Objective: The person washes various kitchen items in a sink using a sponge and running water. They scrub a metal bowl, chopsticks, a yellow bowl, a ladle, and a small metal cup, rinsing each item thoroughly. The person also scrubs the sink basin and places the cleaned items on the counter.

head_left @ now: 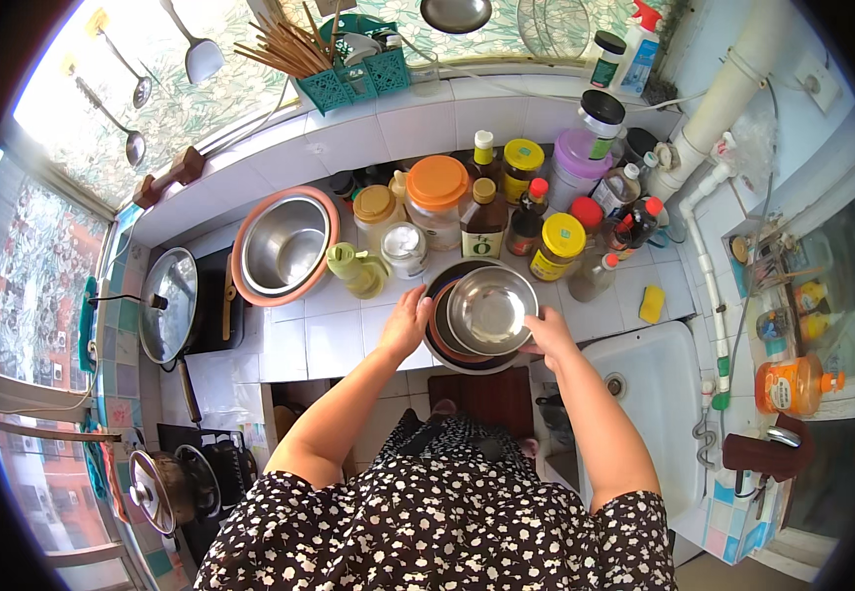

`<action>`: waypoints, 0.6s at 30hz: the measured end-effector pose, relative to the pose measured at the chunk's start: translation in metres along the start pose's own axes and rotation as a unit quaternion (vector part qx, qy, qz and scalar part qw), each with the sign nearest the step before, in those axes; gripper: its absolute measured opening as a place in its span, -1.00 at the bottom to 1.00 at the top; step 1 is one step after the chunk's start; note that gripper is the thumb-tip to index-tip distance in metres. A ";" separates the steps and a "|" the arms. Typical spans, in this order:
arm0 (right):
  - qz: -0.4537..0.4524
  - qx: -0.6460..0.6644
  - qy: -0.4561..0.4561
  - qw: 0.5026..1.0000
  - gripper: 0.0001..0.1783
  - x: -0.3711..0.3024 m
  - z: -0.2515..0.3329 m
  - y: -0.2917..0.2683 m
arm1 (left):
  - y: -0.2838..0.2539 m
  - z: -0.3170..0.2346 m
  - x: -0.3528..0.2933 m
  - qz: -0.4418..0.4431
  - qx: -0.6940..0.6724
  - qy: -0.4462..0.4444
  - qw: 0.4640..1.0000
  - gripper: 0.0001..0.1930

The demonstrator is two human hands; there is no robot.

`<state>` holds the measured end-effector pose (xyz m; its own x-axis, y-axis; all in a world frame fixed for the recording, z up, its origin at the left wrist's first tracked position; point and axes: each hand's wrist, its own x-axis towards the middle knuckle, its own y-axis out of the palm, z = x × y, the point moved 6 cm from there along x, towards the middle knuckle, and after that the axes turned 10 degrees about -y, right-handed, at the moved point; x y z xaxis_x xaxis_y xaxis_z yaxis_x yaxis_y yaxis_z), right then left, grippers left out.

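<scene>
A shiny steel bowl (491, 310) sits inside a stack of wider bowls (443, 351), one brown and one dark-rimmed, at the counter's front edge. My left hand (408, 323) is closed on the left rim of the stack, its fingertips partly hidden behind the edge. On the other side my right hand (549, 335) grips the steel bowl's right edge, thumb over the rim and the remaining fingers mostly out of sight below. Close behind the bowls stand a brown bottle (483, 219) and a yellow-lidded jar (558, 246).
Steel basins in an orange-brown basin (289, 246) stand left, beside a green bottle (358, 272) and a lidded pan (169, 305). Several jars and bottles line the back. On the right are a yellow sponge (652, 304) and a white sink (664, 414).
</scene>
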<state>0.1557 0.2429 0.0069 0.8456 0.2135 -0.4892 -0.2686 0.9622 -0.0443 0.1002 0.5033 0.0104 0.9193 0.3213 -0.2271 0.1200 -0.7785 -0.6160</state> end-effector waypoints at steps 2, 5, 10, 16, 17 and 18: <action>-0.013 -0.060 -0.015 0.998 -0.61 0.010 0.001 0.015 | 0.006 0.000 0.004 -0.003 0.050 0.041 0.998 -0.50; -0.018 -0.244 -0.085 0.966 -0.57 0.036 -0.009 0.021 | 0.016 0.000 0.004 -0.030 0.142 0.086 0.986 -0.48; -0.041 -0.419 -0.180 0.889 -0.29 0.040 -0.004 0.033 | 0.020 0.015 -0.001 -0.058 0.096 0.063 0.992 -0.45; 0.137 0.063 0.192 0.970 -0.29 0.063 -0.064 0.028 | 0.033 0.069 0.014 0.039 -0.082 -0.100 0.991 -0.47; 0.117 0.057 0.190 0.973 -0.35 0.064 -0.064 0.030 | 0.033 0.074 0.015 0.063 -0.116 -0.122 0.984 -0.48; 0.097 0.051 0.188 0.976 -0.39 0.063 -0.064 0.033 | 0.033 0.079 0.017 0.086 -0.150 -0.144 0.974 -0.49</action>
<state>0.1709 0.2773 -0.0807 0.5486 0.3350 -0.7660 -0.3438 0.9256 0.1586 0.0900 0.5251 -0.0733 0.7968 0.2778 -0.5367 0.1179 -0.9425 -0.3128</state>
